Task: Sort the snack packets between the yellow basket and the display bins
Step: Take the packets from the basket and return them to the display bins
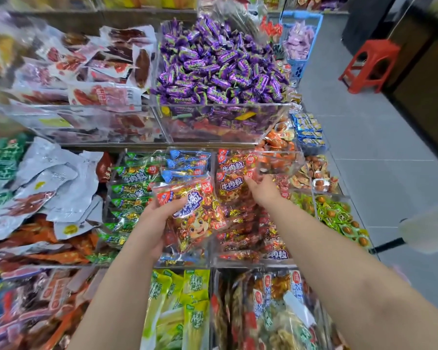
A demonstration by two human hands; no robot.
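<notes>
Your left hand gripped a red packet, its long axis near-to-far; your right hand, fingers loosely spread, touched the red bin just right.

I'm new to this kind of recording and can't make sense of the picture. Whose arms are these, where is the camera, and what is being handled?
There is no machine here. The single picture comes from a wide-angle camera worn on a person's head, looking forward and down, so the two bare arms reaching in from below are that person's own. In front of them stand clear display bins full of snacks: purple candies at the top, green packets and red packets in the middle row. The left hand has its grip closed on a red snack packet with a cartoon figure. The right hand reaches into the bin of matching red packets; whether it is grasping one cannot be told. A red stool stands on the floor. No yellow basket is in view.
</notes>
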